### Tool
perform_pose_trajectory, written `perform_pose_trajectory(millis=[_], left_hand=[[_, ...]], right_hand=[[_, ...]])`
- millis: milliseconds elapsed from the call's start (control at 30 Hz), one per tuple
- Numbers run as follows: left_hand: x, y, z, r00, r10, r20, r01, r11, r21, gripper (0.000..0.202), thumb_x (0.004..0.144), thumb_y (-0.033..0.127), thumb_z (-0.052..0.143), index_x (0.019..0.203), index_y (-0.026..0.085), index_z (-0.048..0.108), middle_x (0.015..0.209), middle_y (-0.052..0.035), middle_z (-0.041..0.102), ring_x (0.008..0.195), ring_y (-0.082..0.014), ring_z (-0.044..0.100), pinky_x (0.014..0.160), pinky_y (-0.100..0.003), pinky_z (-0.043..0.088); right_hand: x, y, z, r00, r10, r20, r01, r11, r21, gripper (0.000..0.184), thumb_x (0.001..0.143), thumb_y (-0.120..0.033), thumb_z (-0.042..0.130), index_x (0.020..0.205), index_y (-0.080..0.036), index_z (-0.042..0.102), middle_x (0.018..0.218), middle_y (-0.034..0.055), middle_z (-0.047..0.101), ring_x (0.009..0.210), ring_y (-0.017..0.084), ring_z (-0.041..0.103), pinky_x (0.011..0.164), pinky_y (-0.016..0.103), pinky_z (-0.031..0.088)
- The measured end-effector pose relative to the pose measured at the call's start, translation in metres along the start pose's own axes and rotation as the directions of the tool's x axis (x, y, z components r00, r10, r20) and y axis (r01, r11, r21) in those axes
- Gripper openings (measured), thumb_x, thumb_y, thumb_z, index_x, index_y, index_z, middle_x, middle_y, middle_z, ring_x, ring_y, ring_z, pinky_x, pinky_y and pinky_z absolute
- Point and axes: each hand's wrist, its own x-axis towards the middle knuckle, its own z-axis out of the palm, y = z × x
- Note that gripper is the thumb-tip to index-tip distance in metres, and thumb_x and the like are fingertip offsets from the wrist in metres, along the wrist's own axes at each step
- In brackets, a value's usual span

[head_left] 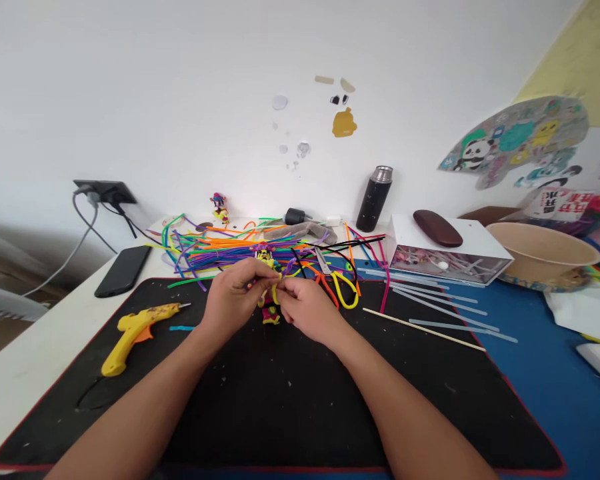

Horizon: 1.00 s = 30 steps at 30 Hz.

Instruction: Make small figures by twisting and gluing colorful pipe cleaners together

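Observation:
Over the far part of a black mat (pixel 280 393), my left hand (pixel 233 297) and my right hand (pixel 307 308) meet, both closed on a small pipe-cleaner figure (pixel 271 293) in yellow, red and purple. A yellow pipe cleaner loops between my fingertips. Just behind my hands lies a heap of coloured pipe cleaners (pixel 230 250). Yellow-handled scissors (pixel 341 283) rest right of my right hand.
A yellow glue gun (pixel 135 330) lies on the mat's left. A black phone (pixel 123 270) sits further left. Clear glue sticks (pixel 440 307) and a thin wooden stick (pixel 425 328) lie to the right. A black flask (pixel 375 198), white box (pixel 445 253) and paper bowl (pixel 543 257) stand behind.

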Motion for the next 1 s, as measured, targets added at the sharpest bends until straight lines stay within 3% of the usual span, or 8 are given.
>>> perform_pose_trajectory(millis=[267, 533, 667, 833, 1000], left_hand=[[0.0, -0.013, 0.002, 0.999, -0.014, 0.041, 0.008, 0.992, 0.127, 0.014, 0.093, 0.019, 0.064, 0.087, 0.022, 0.077, 0.087, -0.0013, 0.08, 0.08, -0.0179, 0.074, 0.075, -0.027, 0.054], [0.002, -0.015, 0.002, 0.996, -0.015, 0.091, 0.003, 0.991, 0.133, 0.015, 0.094, 0.02, 0.064, 0.093, 0.022, 0.079, 0.091, -0.0018, 0.082, 0.082, -0.0177, 0.076, 0.079, -0.026, 0.056], [0.003, -0.014, 0.001, 0.992, -0.057, 0.114, 0.046, 0.994, 0.097, 0.017, 0.094, 0.023, 0.063, 0.094, 0.022, 0.08, 0.091, -0.0021, 0.082, 0.081, -0.0182, 0.076, 0.077, -0.026, 0.057], [0.002, -0.016, 0.001, 0.984, -0.163, 0.065, 0.151, 0.975, 0.165, 0.016, 0.093, 0.026, 0.064, 0.092, 0.022, 0.08, 0.086, -0.0015, 0.082, 0.076, -0.0184, 0.074, 0.073, -0.026, 0.055], [0.003, -0.017, 0.003, 0.98, -0.191, 0.049, 0.175, 0.958, 0.228, 0.013, 0.091, 0.026, 0.067, 0.091, 0.022, 0.079, 0.085, -0.0019, 0.081, 0.075, -0.0198, 0.075, 0.073, -0.027, 0.054]], right_hand=[[-0.001, -0.005, -0.005, 1.0, 0.024, -0.012, -0.024, 1.0, -0.015, 0.026, 0.103, -0.028, 0.051, 0.08, -0.021, 0.059, 0.055, -0.0062, 0.054, 0.048, 0.01, 0.046, 0.055, 0.022, 0.033], [-0.003, -0.004, -0.005, 0.999, 0.017, 0.036, -0.019, 0.998, 0.053, 0.019, 0.103, -0.029, 0.053, 0.09, -0.021, 0.063, 0.058, -0.0062, 0.057, 0.046, 0.009, 0.048, 0.055, 0.022, 0.035], [-0.002, -0.003, -0.007, 0.998, 0.014, 0.055, -0.019, 0.997, 0.077, 0.016, 0.103, -0.031, 0.056, 0.096, -0.02, 0.066, 0.059, -0.0061, 0.058, 0.046, 0.008, 0.048, 0.054, 0.022, 0.036], [-0.002, -0.002, -0.006, 0.998, 0.02, 0.056, -0.025, 0.996, 0.085, 0.012, 0.102, -0.029, 0.059, 0.101, -0.02, 0.067, 0.06, -0.0066, 0.059, 0.046, 0.008, 0.049, 0.054, 0.023, 0.037], [-0.002, -0.003, -0.005, 0.999, 0.019, 0.039, -0.018, 1.0, -0.003, 0.013, 0.1, -0.03, 0.062, 0.107, -0.02, 0.068, 0.064, -0.0055, 0.062, 0.051, 0.01, 0.054, 0.058, 0.024, 0.039]])
